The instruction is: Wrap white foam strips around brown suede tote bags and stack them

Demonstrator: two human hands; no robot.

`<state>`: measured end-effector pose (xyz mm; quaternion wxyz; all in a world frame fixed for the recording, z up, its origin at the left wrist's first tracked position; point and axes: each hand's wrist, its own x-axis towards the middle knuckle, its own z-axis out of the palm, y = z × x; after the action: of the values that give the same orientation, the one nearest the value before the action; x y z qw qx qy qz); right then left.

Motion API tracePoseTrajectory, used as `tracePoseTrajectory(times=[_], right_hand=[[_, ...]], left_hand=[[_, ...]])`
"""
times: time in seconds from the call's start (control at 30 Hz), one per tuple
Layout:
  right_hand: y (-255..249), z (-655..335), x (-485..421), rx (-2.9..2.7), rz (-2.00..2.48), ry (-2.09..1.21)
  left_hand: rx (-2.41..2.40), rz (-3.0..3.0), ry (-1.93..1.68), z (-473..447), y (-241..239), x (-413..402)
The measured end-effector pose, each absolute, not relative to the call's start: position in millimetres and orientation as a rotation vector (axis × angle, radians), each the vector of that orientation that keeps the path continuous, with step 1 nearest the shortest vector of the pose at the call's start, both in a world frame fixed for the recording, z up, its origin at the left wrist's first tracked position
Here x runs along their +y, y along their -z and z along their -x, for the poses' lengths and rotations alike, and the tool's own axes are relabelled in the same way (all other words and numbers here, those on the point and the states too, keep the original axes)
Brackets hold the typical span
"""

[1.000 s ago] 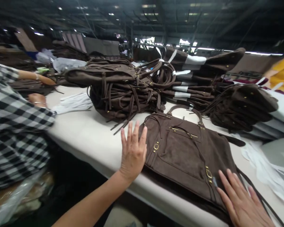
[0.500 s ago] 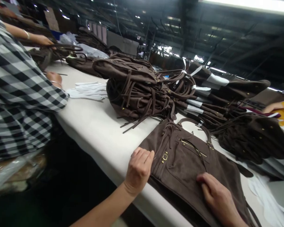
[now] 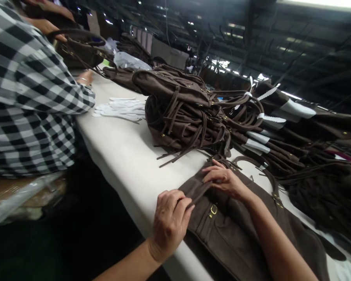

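Note:
A dark brown handbag (image 3: 226, 236) lies on the white-covered table in front of me, a small brass buckle (image 3: 213, 209) on its front. My left hand (image 3: 171, 222) is closed on the bag's left edge, fingers curled over the fabric. Further up, my right hand (image 3: 225, 180) pinches a raised fold of the same bag, its forearm crossing over the front. The fold stretches between both hands. Just beyond my right hand, a bag handle (image 3: 270, 175) arches onto the table. The fingertips' exact hold is partly hidden by the fabric.
Brown bags (image 3: 181, 113) with hanging cords are piled beyond my hands; more brown pieces (image 3: 298, 152) with white wraps are stacked at right. White strips (image 3: 121, 109) lie on the table (image 3: 119, 156). A co-worker in a checked shirt (image 3: 32, 97) handles a bag at left.
My right hand has moved from the bag's lower front up and left to its upper left part, and now grips a fold there. My left hand stays at the edge. The co-worker's bag has been raised.

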<state>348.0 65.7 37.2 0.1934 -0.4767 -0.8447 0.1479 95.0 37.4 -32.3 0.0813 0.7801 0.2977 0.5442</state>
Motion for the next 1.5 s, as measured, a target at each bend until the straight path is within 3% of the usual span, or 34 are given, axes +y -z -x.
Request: tracePoseTrajectory(times=[0.13, 0.37, 0.6, 0.83, 1.07, 1.27, 1.5], right_hand=[[-44.3, -350.4, 52.5, -2.316, 1.323, -0.475], [-17.8, -337.9, 69.6, -2.212, 1.426, -0.408], [1.0, -324.5, 89.4, -2.280, 1.402, 0.062], [24.6, -309.3, 129.8, -2.261, 1.736, 0.311], [18.5, -315.4, 118.5, -1.717, 1.889, 0.811], [22.6, -316.6, 111.8, -1.339, 2.047, 0.387], [37.6, -317.4, 85.3, -1.594, 1.901, 0.195]], left_hand=[[0.902, -2.365, -1.603, -92.2, 30.7, 40.1], [1.122, -1.861, -1.137, -88.0, 29.2, 59.0], [1.153, -1.944, -0.950, -83.4, 22.1, 64.0], [1.246, -1.947, -0.803, -82.5, 31.2, 85.9], [1.213, -1.838, -0.904, -82.0, 27.9, 81.8], [1.184, -1.812, -0.941, -78.6, 25.4, 70.6], [1.145, -1.815, -1.071, -75.8, 43.8, 70.6]])
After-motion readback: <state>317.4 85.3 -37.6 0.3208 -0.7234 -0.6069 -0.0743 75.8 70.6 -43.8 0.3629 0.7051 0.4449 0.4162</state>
